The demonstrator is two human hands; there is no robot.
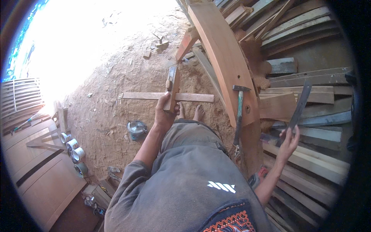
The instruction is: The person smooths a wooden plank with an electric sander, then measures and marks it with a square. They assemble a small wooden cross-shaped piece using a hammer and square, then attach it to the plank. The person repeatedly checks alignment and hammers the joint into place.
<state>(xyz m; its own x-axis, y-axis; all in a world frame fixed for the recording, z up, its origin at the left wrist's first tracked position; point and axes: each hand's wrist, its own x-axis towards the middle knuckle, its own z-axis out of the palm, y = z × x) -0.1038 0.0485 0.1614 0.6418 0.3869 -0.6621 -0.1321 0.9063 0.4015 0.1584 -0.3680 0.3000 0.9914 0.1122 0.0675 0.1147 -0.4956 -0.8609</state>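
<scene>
A long, brown wooden block (174,83), squared and bearing a rounded knob, sits at the view's 11 o'clock, gripped in the left hand (164,116). A thin strip (143,95) crosses it. Hands well apart: toward 4 o'clock, the right hand (289,144) clasps a dark flat blade (300,105). Nearer, a hammer (240,108) lies on a plank (218,46).

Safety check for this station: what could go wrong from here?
The hammer's handle appears to overhang the end of the curved wooden beam; a bump could tip it. The feet are bare: if the left hand drops what looks like a wooden plane, it might hit them. The dark flat bar in the right hand could snag the stacked boards.
</scene>
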